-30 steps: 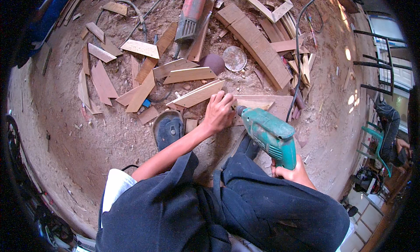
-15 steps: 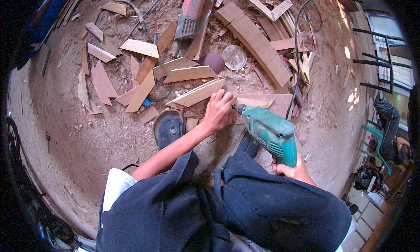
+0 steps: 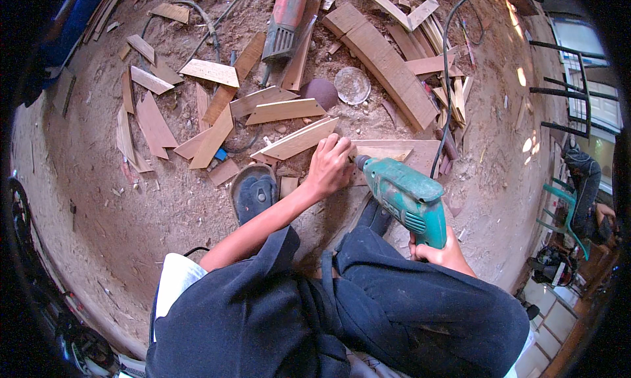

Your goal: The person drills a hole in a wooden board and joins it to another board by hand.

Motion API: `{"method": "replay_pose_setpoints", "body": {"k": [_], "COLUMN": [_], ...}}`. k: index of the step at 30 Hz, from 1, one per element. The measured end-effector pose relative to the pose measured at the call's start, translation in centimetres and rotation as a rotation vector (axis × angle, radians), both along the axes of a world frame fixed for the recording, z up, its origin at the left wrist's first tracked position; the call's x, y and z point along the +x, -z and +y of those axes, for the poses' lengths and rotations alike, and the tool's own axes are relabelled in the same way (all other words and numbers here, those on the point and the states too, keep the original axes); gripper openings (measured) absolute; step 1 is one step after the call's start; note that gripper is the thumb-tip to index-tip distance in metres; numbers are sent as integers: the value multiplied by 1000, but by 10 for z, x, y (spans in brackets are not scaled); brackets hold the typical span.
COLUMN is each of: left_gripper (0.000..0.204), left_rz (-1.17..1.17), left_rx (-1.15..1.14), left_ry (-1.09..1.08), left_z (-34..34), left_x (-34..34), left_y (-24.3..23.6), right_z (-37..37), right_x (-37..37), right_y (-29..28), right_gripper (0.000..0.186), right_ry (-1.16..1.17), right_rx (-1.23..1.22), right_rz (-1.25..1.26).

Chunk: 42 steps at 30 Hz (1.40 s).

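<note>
My right hand (image 3: pixel 437 251) grips the handle of a green power drill (image 3: pixel 407 194), whose chuck points left. Close to that chuck, my left hand (image 3: pixel 330 162) is closed, its fingers bent together. What it holds is hidden behind the fingers. Thin cut wood pieces (image 3: pixel 299 143) lie against each other just beyond my left hand. A flat wood board (image 3: pixel 420 151) rests on the ground behind the drill's front end.
Angled wood offcuts (image 3: pixel 213 136) litter the dirt floor. A red and grey power tool (image 3: pixel 282 33) lies farther off, near a round sanding disc (image 3: pixel 320 94) and a whitish round lid (image 3: pixel 352 86). A thick brown beam (image 3: pixel 381 66) and black cable (image 3: pixel 447 82) are at right.
Almost nothing differs. Both hands and the drill keep nearly the same place, and the wood pieces have not moved.
</note>
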<state>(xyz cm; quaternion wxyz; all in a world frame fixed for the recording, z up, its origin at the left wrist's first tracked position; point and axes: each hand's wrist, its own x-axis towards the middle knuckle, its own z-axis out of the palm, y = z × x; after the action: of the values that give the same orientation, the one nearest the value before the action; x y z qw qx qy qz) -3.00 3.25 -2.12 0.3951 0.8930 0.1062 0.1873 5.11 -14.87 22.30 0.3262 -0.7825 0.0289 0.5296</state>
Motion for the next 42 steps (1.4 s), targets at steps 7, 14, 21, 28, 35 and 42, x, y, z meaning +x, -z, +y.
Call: {"method": "replay_pose_setpoints", "body": {"k": [7,14,21,28,35,42], "left_gripper": [58,87,88,89,92,96], "left_rz": [-11,44,92,89,65,10], "left_rx": [51,-51,-57,-49,-48,-247], "left_ry": [-34,-82,-100,-110,-122,-127], "left_z": [-9,-1,-10,-9,-13,-2], "left_x": [-12,-24,-25,-23,-19,-21], "left_y": [0,-11,-16,-13,-15,-27], "right_z": [4,17,14,16,9,27], "right_x": [-8,2,7,10,17,33], "right_y": [4,-3,-2,-4,-5,-42], "right_gripper": [12,21,25,23,26,31], "right_ry": [-74,-70,-113,-145,-209,-102], "right_rx": [2,86,72,77,76,95], "right_rz": [-66,-24,3,-8,-57,37]}}
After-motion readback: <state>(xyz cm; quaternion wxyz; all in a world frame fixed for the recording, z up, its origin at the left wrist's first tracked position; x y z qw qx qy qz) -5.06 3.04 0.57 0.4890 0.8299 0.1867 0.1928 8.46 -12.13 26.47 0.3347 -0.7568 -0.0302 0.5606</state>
